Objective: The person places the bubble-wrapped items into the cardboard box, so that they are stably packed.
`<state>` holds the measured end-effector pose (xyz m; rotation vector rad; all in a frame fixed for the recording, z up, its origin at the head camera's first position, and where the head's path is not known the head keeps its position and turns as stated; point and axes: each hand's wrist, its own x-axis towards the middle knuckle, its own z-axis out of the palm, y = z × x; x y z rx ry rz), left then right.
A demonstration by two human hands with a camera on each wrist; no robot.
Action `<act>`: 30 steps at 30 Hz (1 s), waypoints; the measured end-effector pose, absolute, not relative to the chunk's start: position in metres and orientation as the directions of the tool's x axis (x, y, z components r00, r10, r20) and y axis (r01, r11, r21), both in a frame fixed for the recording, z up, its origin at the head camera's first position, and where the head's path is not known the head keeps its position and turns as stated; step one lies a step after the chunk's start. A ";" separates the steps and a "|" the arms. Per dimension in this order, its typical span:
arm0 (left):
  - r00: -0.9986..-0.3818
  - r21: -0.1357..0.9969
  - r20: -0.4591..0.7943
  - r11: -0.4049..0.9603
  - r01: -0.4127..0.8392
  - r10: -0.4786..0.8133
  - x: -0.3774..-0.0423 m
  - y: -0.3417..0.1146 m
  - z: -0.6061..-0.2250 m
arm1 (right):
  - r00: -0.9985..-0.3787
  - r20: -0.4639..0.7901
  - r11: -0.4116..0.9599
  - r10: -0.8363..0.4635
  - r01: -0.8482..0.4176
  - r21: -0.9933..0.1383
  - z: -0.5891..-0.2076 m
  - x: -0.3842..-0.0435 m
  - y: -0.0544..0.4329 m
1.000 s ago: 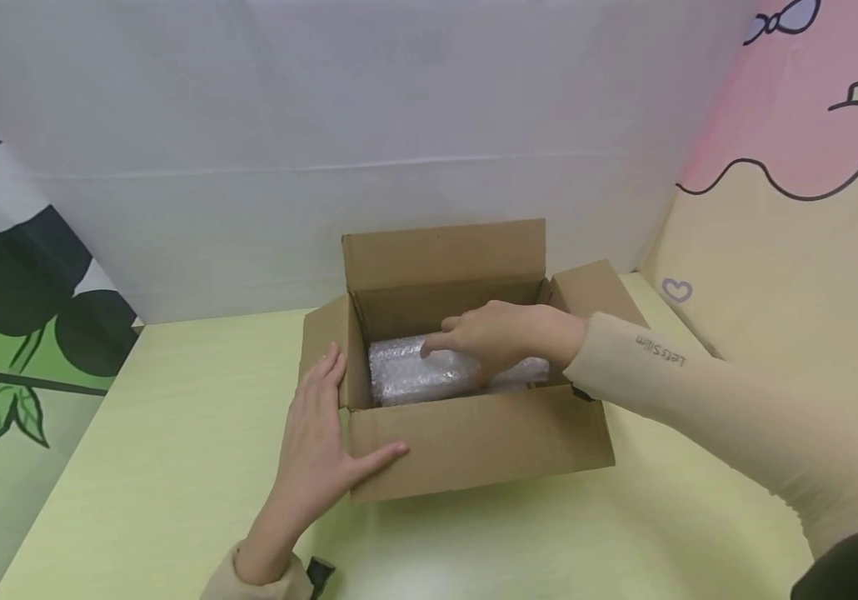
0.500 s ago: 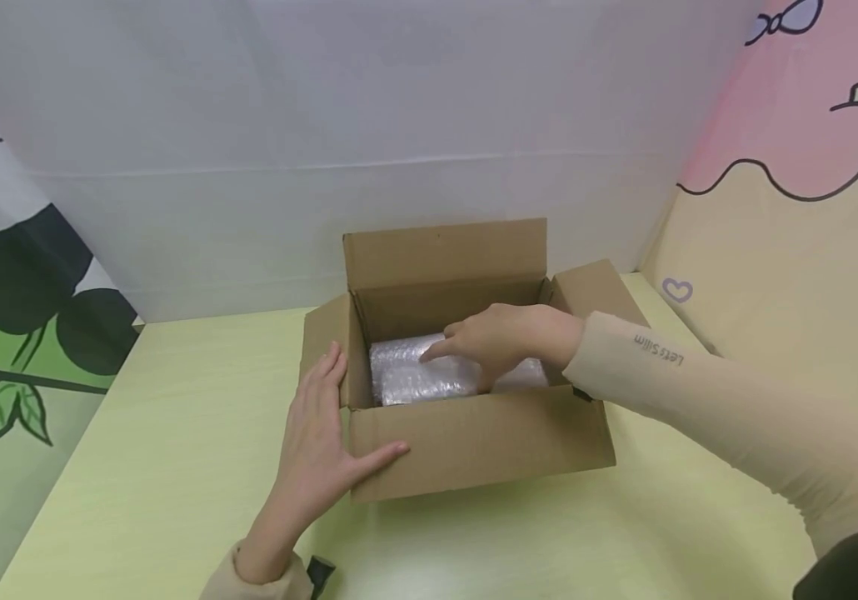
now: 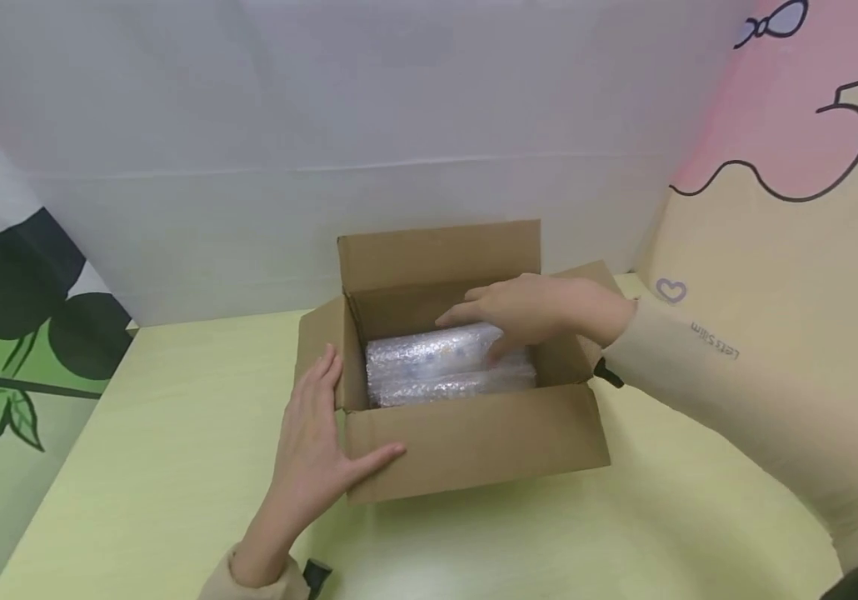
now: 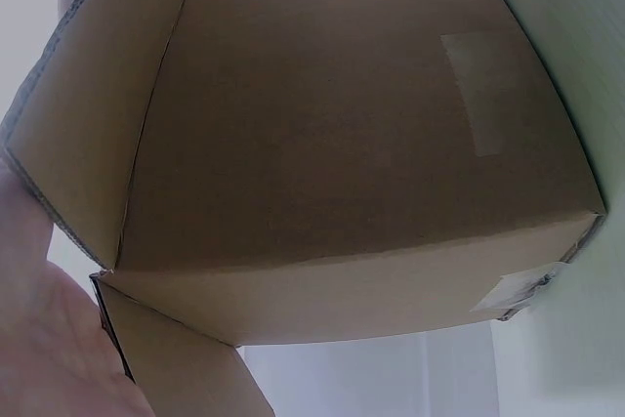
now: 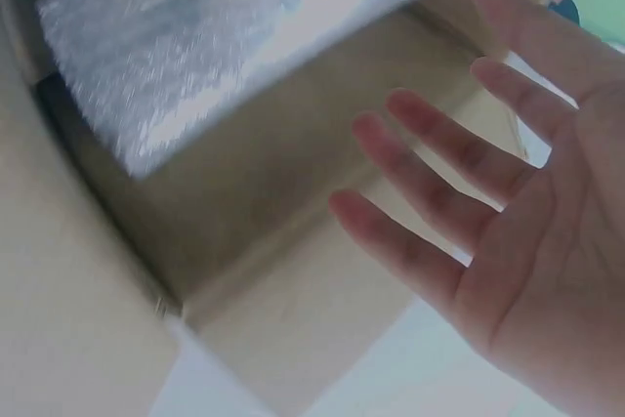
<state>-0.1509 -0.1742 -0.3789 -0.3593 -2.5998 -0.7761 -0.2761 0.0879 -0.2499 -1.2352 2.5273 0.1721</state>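
Observation:
An open cardboard box [image 3: 477,442] stands on the table with its flaps folded out. Inside, two bubble-wrapped bundles [image 3: 432,354] lie side by side along its length; the wrapping hides what they contain. My left hand [image 3: 312,450] rests against the left and front flaps, fingers straight and thumb spread over the front one. Over the right part of the box is my right hand [image 3: 530,308], above the bundles. In the right wrist view its fingers [image 5: 420,197] are spread and hold nothing, apart from the bubble wrap [image 5: 225,46].
The pale yellow-green table [image 3: 174,400] extends around the box. Close behind the box hangs a white backdrop [image 3: 324,108], with printed cartoon panels [image 3: 789,242] at the sides. Clear tape [image 4: 518,285] sticks to the box's outside.
My right hand has let go of the bubble-wrapped bundles and risen toward the back right, uncovering more of them. The left hand stays on the flaps. The head view has shifted slightly.

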 end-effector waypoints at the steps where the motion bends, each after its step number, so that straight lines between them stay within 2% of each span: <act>1: -0.888 0.468 0.443 0.813 0.348 0.125 -0.151 -0.175 -0.379 | -0.577 -0.319 0.622 -0.752 -0.781 -0.055 -0.247 -0.276 0.093; 5: -0.881 0.467 0.455 0.809 0.357 0.126 -0.151 -0.178 -0.379 | -0.616 -0.210 0.646 -0.760 -0.751 -0.137 -0.235 -0.274 0.117; 9: -0.880 0.461 0.458 0.811 0.360 0.131 -0.152 -0.180 -0.380 | -0.673 -0.075 0.674 -0.736 -0.718 -0.173 -0.231 -0.272 0.147; 15: -0.884 0.464 0.451 0.812 0.353 0.127 -0.151 -0.181 -0.381 | -0.784 0.044 0.778 -0.619 -0.620 -0.107 -0.231 -0.262 0.198; 19: -0.882 0.466 0.454 0.809 0.358 0.128 -0.151 -0.182 -0.380 | -0.849 0.092 0.848 -0.521 -0.526 -0.056 -0.236 -0.252 0.230; 23: -0.877 0.463 0.462 0.808 0.365 0.132 -0.151 -0.182 -0.381 | -0.904 0.099 0.901 -0.416 -0.424 -0.087 -0.247 -0.239 0.259; 30: -0.888 0.471 0.442 0.811 0.346 0.123 -0.150 -0.182 -0.380 | -0.949 0.099 0.946 -0.300 -0.309 -0.096 -0.283 -0.220 0.302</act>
